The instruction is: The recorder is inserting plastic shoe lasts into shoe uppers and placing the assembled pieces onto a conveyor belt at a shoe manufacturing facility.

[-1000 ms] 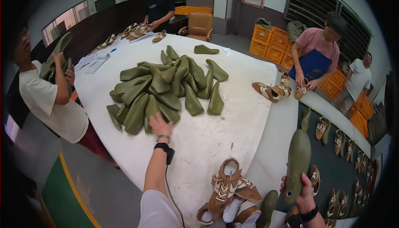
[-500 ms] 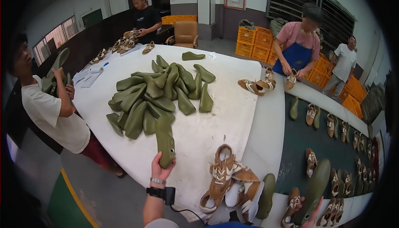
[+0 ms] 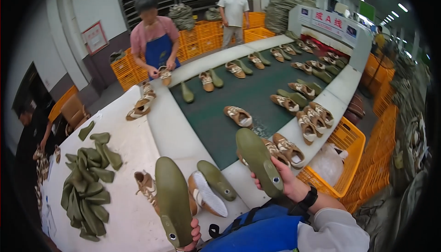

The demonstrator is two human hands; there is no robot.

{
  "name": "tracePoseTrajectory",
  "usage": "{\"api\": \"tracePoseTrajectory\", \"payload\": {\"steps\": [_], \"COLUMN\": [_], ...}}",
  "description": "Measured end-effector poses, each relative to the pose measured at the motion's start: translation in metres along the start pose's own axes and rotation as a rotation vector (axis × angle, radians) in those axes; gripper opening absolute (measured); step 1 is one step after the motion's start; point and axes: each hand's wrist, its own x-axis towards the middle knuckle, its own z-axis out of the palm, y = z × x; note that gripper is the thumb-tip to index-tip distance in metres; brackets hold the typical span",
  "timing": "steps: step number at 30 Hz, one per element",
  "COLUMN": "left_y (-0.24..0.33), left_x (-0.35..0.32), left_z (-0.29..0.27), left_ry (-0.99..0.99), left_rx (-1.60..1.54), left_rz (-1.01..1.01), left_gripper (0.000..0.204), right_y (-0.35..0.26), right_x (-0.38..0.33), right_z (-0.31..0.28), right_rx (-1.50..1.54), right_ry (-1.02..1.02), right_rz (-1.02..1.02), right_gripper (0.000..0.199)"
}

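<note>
My left hand [image 3: 195,234] grips an olive-green shoe last [image 3: 171,197] by its heel end, toe pointing up. Another green shoe last [image 3: 258,160] is in my right hand [image 3: 289,178], my fingers wrapped round its heel end. Partly hidden behind the left last are a brown-and-white sneaker [image 3: 146,186] and a sneaker on its side with its white sole [image 3: 209,194] showing. Beside that sole lies a loose green last [image 3: 216,180]. Brown sneakers [image 3: 289,151] stand just beyond my right hand; the right last partly covers something brown, whose kind I cannot tell.
A pile of green lasts [image 3: 87,187] covers the left of the white table [image 3: 133,146]. Sneakers and lasts line the green conveyor belt [image 3: 202,128]. A person in a blue apron [image 3: 158,52] handles a sneaker across it. A yellow crate [image 3: 349,151] stands at right.
My view has swung right, toward the conveyor. The last in my left hand has come from beside the pile to near the sneakers. My right hand still holds its last.
</note>
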Motion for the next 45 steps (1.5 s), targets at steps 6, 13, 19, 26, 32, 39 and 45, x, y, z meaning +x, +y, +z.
{"api": "tracePoseTrajectory", "payload": {"steps": [6, 13, 19, 26, 32, 39, 45], "left_y": [-0.042, -0.087, -0.119, -0.147, -0.161, -0.181, -0.156], "left_x": [0.043, 0.13, 0.158, 0.111, 0.115, 0.103, 0.117], "left_z": [-0.025, -0.009, 0.015, 0.01, 0.01, 0.01, 0.007], "left_ry": [0.254, 0.32, 0.632, 0.875, 0.647, 0.73, 0.803], "left_rx": [-0.039, -0.081, 0.112, 0.16, 0.214, 0.251, 0.329], "left_rz": [-0.006, 0.098, 0.317, 0.49, 0.404, 0.44, 0.378], "left_gripper": [0.038, 0.053, 0.059, 0.063, 0.055, 0.058, 0.063], "right_y": [-0.123, -0.27, -0.344, -0.306, -0.354, -0.348, -0.308], "right_x": [-0.03, 0.034, 0.132, 0.21, 0.219, 0.214, 0.217], "right_z": [-0.042, -0.14, -0.213, -0.183, -0.282, -0.248, -0.233], "right_rx": [-0.213, -0.368, -0.649, -2.192, -2.466, -2.882, -2.675], "right_ry": [0.365, 0.493, 0.708, 0.823, 0.742, 0.392, 0.081], "right_rz": [-0.117, 0.007, -0.03, -0.021, -0.035, 0.543, -0.291], "right_gripper": [0.051, 0.05, 0.059, 0.051, 0.051, 0.061, 0.036]}}
